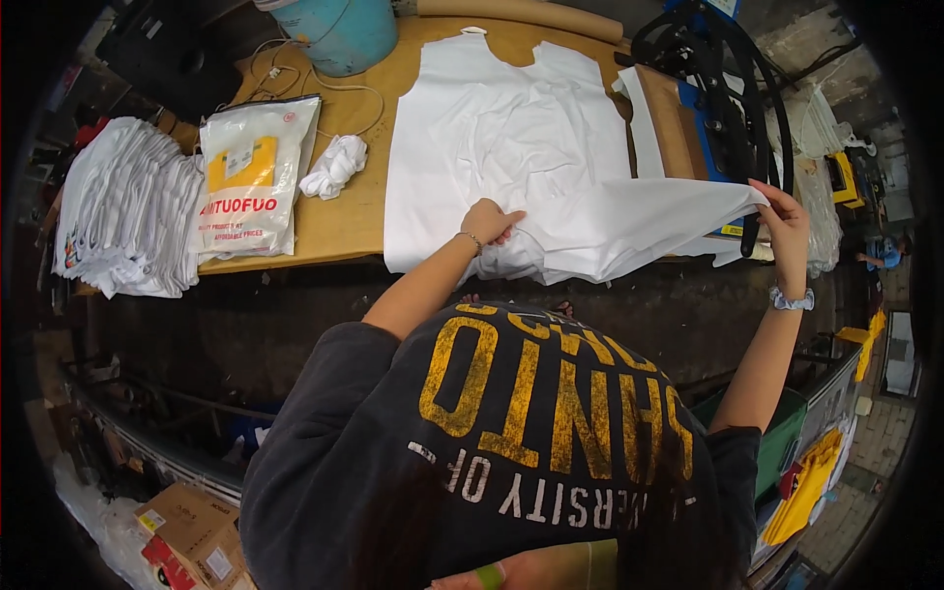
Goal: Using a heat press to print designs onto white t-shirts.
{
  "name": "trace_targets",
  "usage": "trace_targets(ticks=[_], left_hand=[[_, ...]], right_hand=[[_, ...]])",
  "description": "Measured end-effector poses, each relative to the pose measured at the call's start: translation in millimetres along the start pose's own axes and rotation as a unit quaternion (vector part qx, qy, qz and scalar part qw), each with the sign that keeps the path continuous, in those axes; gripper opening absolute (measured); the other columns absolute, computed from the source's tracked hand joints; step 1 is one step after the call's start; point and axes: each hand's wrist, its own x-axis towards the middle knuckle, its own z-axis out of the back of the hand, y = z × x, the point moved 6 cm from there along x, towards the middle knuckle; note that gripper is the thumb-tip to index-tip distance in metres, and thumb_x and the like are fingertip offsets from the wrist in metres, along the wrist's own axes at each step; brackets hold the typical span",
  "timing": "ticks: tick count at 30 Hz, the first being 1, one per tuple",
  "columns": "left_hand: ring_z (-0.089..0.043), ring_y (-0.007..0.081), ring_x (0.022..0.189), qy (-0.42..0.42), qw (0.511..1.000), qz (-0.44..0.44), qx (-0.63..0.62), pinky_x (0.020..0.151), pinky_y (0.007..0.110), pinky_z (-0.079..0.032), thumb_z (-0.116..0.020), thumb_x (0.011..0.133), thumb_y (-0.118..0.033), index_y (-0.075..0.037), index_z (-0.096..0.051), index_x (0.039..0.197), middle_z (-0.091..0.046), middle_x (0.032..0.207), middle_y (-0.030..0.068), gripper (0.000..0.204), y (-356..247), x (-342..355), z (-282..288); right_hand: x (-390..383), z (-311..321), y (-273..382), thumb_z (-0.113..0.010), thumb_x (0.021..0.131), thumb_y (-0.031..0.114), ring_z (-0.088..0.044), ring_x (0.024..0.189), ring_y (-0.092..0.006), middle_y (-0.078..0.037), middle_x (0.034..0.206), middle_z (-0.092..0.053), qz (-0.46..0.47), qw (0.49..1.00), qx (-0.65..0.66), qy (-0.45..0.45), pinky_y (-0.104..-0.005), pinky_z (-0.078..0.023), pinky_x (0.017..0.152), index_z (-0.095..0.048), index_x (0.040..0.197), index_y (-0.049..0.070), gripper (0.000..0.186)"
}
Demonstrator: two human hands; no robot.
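Observation:
A white shirt panel [511, 128] lies on the brown-covered table in front of me, its neck and arm cut-outs toward the far edge. Wrinkles run through its middle. My left hand [492, 222] is closed with fingers curled on the panel's near part, gathering folds. Off to the right, my right hand [784, 218] pinches a corner of the white cloth between thumb and fingers. That stretch of cloth is lifted and drawn out sideways, over the base of a black and blue press.
The press [703, 108] stands at the right of the table [349, 226]. Along the left are a stack of folded white garments [128, 206], a plastic bag with yellow cloth [251, 182], a crumpled white cloth [334, 167] and a blue bucket [339, 34]. A cardboard roll [521, 14] lies at the back.

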Motion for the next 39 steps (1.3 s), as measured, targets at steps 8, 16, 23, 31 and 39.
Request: trace_targets(ticks=[8,16,23,31,39], left_hand=[[-0.050,0.0075,0.054,-0.057,0.970,-0.166,-0.169,0.049,0.021,-0.040,-0.067,0.086,-0.024,-0.001,-0.067,0.080,-0.060,0.068,0.0019,0.024,-62,-31,73],[-0.047,0.0062,0.065,-0.062,0.855,-0.347,-0.380,0.057,0.021,-0.038,-0.066,0.089,-0.023,-0.008,-0.060,0.084,-0.051,0.071,-0.0038,0.018,-213,-154,250],[-0.049,0.0066,0.076,-0.080,0.796,-0.515,-0.308,0.065,0.022,-0.042,-0.061,0.092,-0.018,-0.003,-0.062,0.101,-0.058,0.086,-0.0022,0.018,-296,-254,320],[-0.047,0.0024,0.069,-0.312,0.745,-0.559,-0.188,0.061,0.017,-0.037,-0.065,0.090,-0.028,-0.004,-0.068,0.096,-0.055,0.077,-0.0045,0.025,-308,-300,378],[-0.051,0.0028,0.077,-0.403,0.726,-0.522,-0.196,0.067,0.020,-0.039,-0.066,0.088,-0.036,-0.010,-0.068,0.097,-0.060,0.083,-0.0055,0.027,-297,-323,402]], right_hand=[[-24,73,-11,-0.057,0.086,-0.001,-0.058,0.086,-0.0071,-0.005,0.105,-0.067,0.031,0.992,0.021,-0.117,-0.0184,-0.044,0.075,-0.066,0.112,0.000,0.028],[-12,165,-2,-0.053,0.094,0.007,-0.058,0.091,-0.0066,-0.005,0.117,-0.064,0.099,0.951,0.112,-0.270,-0.0194,-0.044,0.075,-0.060,0.122,-0.001,0.029],[31,176,58,-0.055,0.095,0.012,-0.056,0.085,-0.0063,-0.005,0.111,-0.065,0.221,0.939,0.144,-0.220,-0.0225,-0.044,0.074,-0.060,0.122,0.001,0.029],[81,176,86,-0.061,0.091,0.013,-0.055,0.083,-0.0072,-0.001,0.104,-0.066,0.225,0.917,0.252,-0.211,-0.0223,-0.042,0.072,-0.065,0.114,0.002,0.025],[81,144,115,-0.063,0.089,0.014,-0.057,0.081,-0.0080,-0.002,0.096,-0.066,0.212,0.911,0.278,-0.216,-0.0231,-0.046,0.071,-0.065,0.112,0.002,0.026]])
